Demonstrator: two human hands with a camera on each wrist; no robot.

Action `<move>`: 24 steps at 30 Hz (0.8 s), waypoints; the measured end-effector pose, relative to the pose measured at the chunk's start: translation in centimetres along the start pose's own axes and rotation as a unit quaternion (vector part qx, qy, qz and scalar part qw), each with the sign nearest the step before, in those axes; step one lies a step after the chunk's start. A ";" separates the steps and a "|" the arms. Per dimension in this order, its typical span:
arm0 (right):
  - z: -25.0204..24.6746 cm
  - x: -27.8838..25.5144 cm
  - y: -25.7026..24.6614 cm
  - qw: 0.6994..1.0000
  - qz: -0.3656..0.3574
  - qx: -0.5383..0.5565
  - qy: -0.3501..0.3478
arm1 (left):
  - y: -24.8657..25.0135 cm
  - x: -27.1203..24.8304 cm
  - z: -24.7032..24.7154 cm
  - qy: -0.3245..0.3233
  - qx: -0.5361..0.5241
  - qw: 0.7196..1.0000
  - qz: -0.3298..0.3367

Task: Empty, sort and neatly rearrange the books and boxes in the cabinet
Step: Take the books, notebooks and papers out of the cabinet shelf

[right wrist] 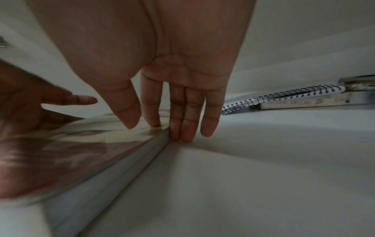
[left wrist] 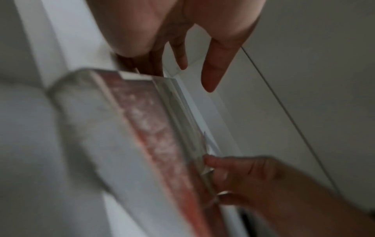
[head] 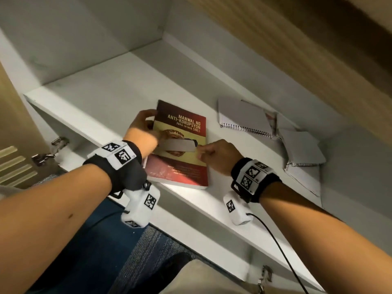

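Head view: red-and-yellow book (head: 186, 170) lies flat on the white cabinet shelf (head: 101, 96). Right hand (head: 216, 155) rests straight, released fingers (right wrist: 188, 112) against its right edge. Left hand (head: 142, 128) is at the opposite edge, two fingers straight, the rest hidden; its hold cannot be told. Spiral notebooks (head: 244, 115) lie to the right.

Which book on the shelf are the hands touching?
The red and yellow book with the printed title; both the left hand and right hand touch it. The grey spiral notebooks lie apart, untouched.
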State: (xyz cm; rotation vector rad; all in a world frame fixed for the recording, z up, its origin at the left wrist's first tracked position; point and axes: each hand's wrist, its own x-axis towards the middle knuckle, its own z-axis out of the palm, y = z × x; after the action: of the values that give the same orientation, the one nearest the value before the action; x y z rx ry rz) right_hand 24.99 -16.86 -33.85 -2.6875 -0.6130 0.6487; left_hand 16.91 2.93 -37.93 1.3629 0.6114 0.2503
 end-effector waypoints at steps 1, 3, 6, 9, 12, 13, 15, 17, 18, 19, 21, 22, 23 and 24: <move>0.3 0.2 -0.1 1.000 -0.008 -0.023 0.004 | 0.5 0.3 0.0 0.009 -0.048 0.999 -0.019; 0.8 0.0 -0.1 0.998 -0.033 -0.039 0.021 | 1.0 0.6 0.1 0.015 -0.065 0.997 -0.047; 1.3 -0.3 0.2 0.996 -0.072 -0.027 0.037 | -0.4 0.1 0.2 -0.006 -0.014 0.998 -0.061; 0.3 1.0 1.3 0.997 -0.051 0.001 0.052 | -1.8 0.6 -0.2 -0.020 -0.023 0.998 -0.060; -1.7 4.0 3.2 0.975 0.007 -0.166 0.147 | -1.4 0.7 -0.5 -0.023 -0.051 0.997 -0.044; -2.4 4.9 3.7 0.958 0.053 -0.245 0.137 | -1.3 0.6 -0.5 -0.035 -0.055 0.997 -0.031; -3.6 7.0 5.7 0.926 0.128 -0.345 0.088 | -1.7 0.4 -0.3 -0.060 -0.049 0.997 -0.003; -4.2 8.7 8.0 0.923 0.181 -0.332 0.068 | -1.9 0.4 -0.4 -0.075 -0.032 0.997 0.015; -4.3 9.4 8.8 0.928 0.203 -0.300 0.079 | -1.8 0.3 -0.5 -0.081 -0.020 0.996 0.015; -4.3 9.8 9.2 0.933 0.211 -0.278 0.090 | -1.7 0.2 -0.6 -0.090 -0.008 0.996 0.012; -3.8 9.5 9.2 0.935 0.185 -0.285 0.097 | -1.8 0.2 -0.7 -0.108 0.012 0.994 0.011; -3.7 9.0 8.7 0.936 0.161 -0.298 0.099 | -1.8 0.1 -0.7 -0.114 0.016 0.993 0.014; -3.7 8.4 7.9 0.937 0.138 -0.300 0.111 | -1.9 0.1 -0.7 -0.117 0.021 0.993 0.016; -3.8 7.9 7.1 0.939 0.118 -0.296 0.132 | -1.9 0.0 -0.6 -0.116 0.020 0.993 0.019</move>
State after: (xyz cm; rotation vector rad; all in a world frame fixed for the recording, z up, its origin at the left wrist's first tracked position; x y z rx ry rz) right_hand 35.59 -19.93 -36.21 -3.3693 -0.4689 0.1498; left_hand 16.22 3.07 -39.76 1.4191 0.3980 0.1080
